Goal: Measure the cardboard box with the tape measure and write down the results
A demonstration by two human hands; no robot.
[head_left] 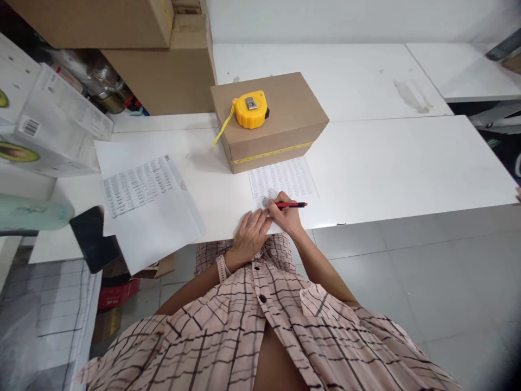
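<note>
My right hand (286,215) is closed around a red and black pen (293,205), its fingers low over a printed sheet (285,179) covered with columns of small text. Flat on the lower left part of that sheet, at the table's front edge, lies my left hand (251,234), fingers stretched out. The upper edge of the sheet meets a brown cardboard box (280,108), which has a yellow measuring strip along its front side. On top of the box sits a yellow tape measure (251,110) with a wrist strap. The pen's tip is hidden by my fingers.
Several printed papers (154,217) lie to the left, overhanging the table's edge. Beside them are a black phone (94,239) and a pale green bottle (35,213). Larger cardboard boxes (163,81) and white cartons (52,119) stand at the back left. The white table (391,168) extends rightward.
</note>
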